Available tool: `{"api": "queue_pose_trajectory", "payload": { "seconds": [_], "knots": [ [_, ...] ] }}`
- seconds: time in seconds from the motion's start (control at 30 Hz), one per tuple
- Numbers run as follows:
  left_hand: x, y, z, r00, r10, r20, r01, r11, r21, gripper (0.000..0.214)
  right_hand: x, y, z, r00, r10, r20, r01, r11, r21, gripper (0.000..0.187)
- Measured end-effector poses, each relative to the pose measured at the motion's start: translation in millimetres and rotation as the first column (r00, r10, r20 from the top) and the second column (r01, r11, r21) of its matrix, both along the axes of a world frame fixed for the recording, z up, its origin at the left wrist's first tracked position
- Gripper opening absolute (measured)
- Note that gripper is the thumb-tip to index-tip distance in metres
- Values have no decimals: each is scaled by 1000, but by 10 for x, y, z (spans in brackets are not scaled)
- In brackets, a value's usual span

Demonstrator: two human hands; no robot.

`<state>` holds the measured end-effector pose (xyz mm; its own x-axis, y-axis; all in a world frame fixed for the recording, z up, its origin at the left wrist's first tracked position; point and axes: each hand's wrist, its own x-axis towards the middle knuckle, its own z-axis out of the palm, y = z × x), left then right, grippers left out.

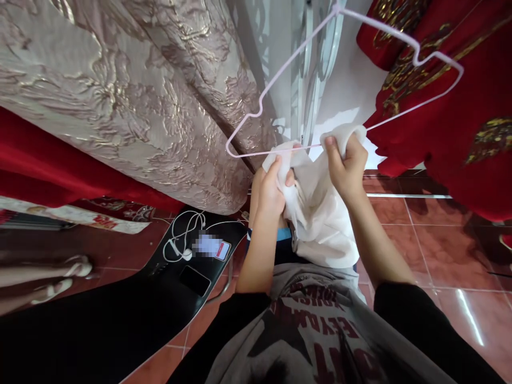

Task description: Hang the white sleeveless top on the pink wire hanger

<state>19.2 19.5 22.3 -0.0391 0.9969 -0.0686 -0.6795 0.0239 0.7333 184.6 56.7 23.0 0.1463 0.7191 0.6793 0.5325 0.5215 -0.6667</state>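
Cloth [326, 229], white and bunched, lies over the person's lap, its far end raised to the lower bar of a pink hanger [298, 54]. The left hand [272, 189] pinches one fold where the bar runs across it; the right hand [347, 168] grips another fold, which covers part of the bar. On the left, earphones [173, 247], a lit phone [212, 246] and a dark phone [195, 281] lie on a black bench [100, 314], with another person's feet [78, 268] beyond. Patterned fabric [168, 112] hangs far left, red fabric [448, 128] far right, above red tiles [436, 250].
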Motion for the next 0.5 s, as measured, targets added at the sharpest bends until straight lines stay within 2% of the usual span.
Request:
{"api": "queue_pose_trajectory", "payload": {
  "seconds": [0.07, 0.13, 0.2, 0.27, 0.33, 0.4, 0.47, 0.5],
  "knots": [
    [-218, 8, -31, 999, -20, -40, 18, 999, -42, 14, 69, 86, -67, 1000, -19, -2, 19, 999, 42, 48],
    [-484, 55, 15, 996, 40, -74, -47, 994, -95, 7, 110, 137, -109, 1000, -12, -2, 12, 998, 56, 45],
    [-745, 118, 163, 982, 163, -96, -174, 978, -112, 11, 124, 159, -132, 1000, -5, -3, 5, 999, 51, 43],
    [-940, 175, 391, 944, 313, -106, -319, 947, -44, 22, 115, 164, -147, 1000, -6, 3, 5, 999, 50, 41],
    [-1032, 224, 638, 941, 288, -175, -283, 958, 52, 23, 84, 159, -160, 1000, -1, 16, 0, 998, 57, 40],
    [-1019, 276, 838, 911, 194, -363, -157, 979, 130, 21, 33, 143, -164, 1000, 7, 30, -9, 998, 64, 42],
    [-944, 342, 954, 809, 138, -571, -47, 984, 172, 21, -24, 113, -146, 999, 7, 32, -9, 998, 64, 44],
    [-902, 379, 983, 760, 142, -634, -28, 982, 186, 20, -46, 91, -127, 1000, 4, 28, -6, 998, 63, 45]
  ]
}}
